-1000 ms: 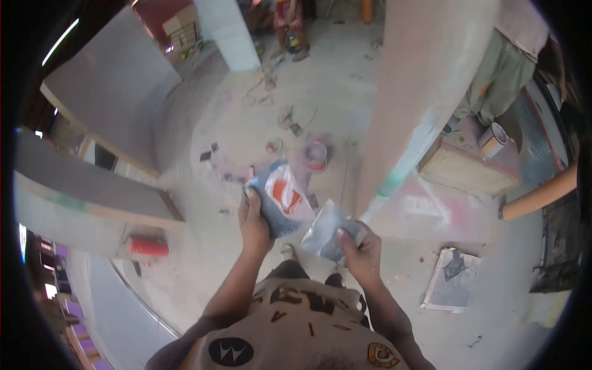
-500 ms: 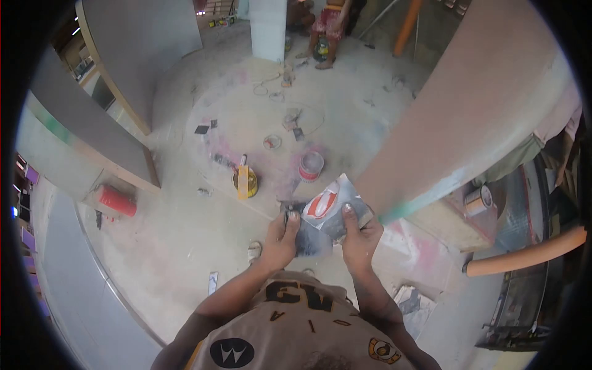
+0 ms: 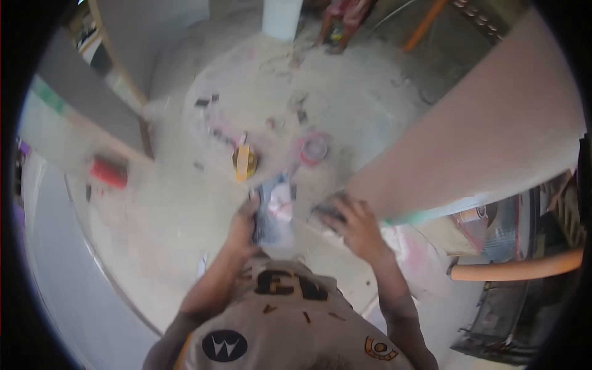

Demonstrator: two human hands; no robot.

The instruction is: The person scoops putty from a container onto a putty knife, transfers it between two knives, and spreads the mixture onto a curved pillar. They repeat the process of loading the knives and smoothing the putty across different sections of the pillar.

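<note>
- Pale floor [image 3: 179, 222] is spread beneath everything, with a red object [image 3: 109, 172] set far to the left.
- By the left hand [image 3: 242, 227], the sheet [image 3: 271, 216] is gripped at its left edge; the fingers are closed there.
- Beyond that hand, a yellow tin [image 3: 236, 161] is seen on the floor, crossed by a strip [image 3: 243, 164].
- The sheet is held between the two hands, just right of the left one, its long axis pointed roughly away from the body; its pale patch is turned up to view.
- Farther out, a pink pail [image 3: 313, 150] is seen, well apart from both hands.
- A dark piece [image 3: 328, 211] is clasped under curled fingers by the right hand [image 3: 362, 229]; its outline is blurred. The sheet is not touched by this hand: it lies to that hand's left, across a gap.
- At far right, a hose [image 3: 518, 266] is seen below the curved panel [image 3: 468, 135].
</note>
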